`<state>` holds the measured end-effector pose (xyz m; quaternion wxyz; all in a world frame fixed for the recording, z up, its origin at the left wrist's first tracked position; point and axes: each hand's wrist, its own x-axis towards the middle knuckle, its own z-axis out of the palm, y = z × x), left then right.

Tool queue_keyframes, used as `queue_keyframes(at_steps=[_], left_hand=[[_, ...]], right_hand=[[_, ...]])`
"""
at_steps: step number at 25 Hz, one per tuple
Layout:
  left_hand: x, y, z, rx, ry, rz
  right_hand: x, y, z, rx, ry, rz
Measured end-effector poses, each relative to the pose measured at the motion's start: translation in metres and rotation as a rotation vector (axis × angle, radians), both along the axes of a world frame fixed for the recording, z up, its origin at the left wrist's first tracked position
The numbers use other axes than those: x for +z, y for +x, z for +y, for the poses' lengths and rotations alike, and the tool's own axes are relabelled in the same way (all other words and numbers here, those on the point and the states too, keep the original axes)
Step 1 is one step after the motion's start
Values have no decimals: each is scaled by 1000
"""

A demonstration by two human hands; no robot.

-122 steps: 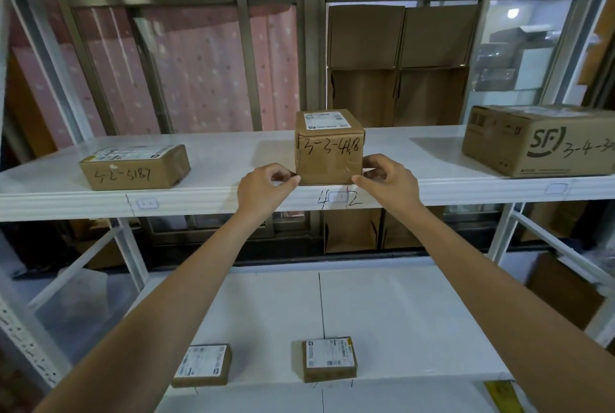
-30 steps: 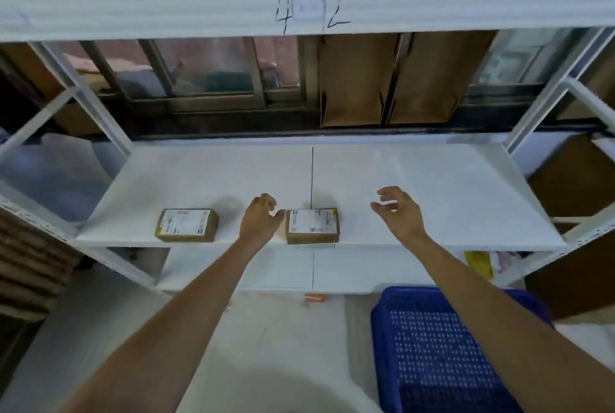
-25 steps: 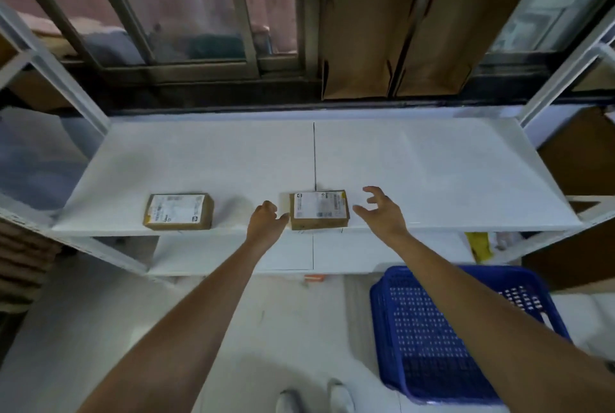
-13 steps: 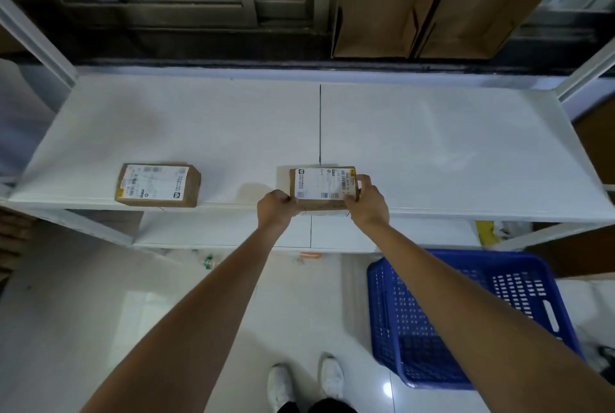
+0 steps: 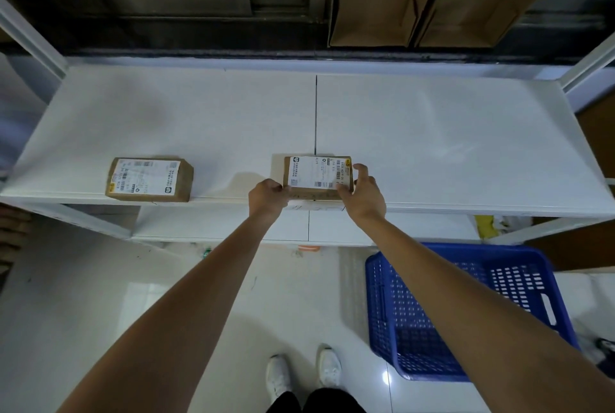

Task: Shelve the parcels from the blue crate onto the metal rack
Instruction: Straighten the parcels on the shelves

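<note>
Currently: two small parcels on the white metal rack shelf [image 5: 432,133], both at its front edge. Centre parcel [image 5: 317,176] at mid-frame, straddling the dark seam between the two shelf panels, held from both sides. Left hand [image 5: 268,198] curled against its left end, fingers bunched together, thumb on the near face. Right hand [image 5: 362,194] cupped round its right end, fingers pressed close and wrapped over the top corner. Whether being squared up or merely steadied: cannot tell. Parcel resting on the shelf, not lifted, as far as visible.

Second parcel [image 5: 149,179] at left of frame, well apart from the first, untouched, lying flat and slightly skewed to the shelf edge.

Blue crate [image 5: 499,279] on the floor at lower right, below and in front of the rack. Visible interior bare; near part hidden behind the right forearm, so remaining contents not confirmed. Judged: task late, possibly on the last item, pending a look at the hidden part.

Condition of centre parcel: low brown cardboard box, white shipping label with barcodes covering most of the top, yellow tab at one label corner. Handwriting on the near face, illegible. No crushing or tears seen. Light, rigid, easily handled, by appearance.

Remaining: release, check crate.
</note>
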<state>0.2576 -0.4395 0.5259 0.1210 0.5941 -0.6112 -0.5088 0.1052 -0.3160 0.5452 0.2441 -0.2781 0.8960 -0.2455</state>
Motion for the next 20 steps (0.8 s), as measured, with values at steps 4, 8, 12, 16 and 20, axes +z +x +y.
queue_keyframes(at_steps=[4,8,12,16,20], left_hand=[[27,23,-7,38,-75,-15],[63,69,-31,48,-230,-78],[86,125,-69,75,-368,-206],[76,196,-120,51,-396,-269],[59,253,-166,-34,-340,-317]], right_hand=[[21,6,2,-89,-87,143],[51,37,-24,8,-181,152],[67,87,-68,217,-146,16],[61,151,-116,267,-47,-57],[47,212,-157,205,-11,-89]])
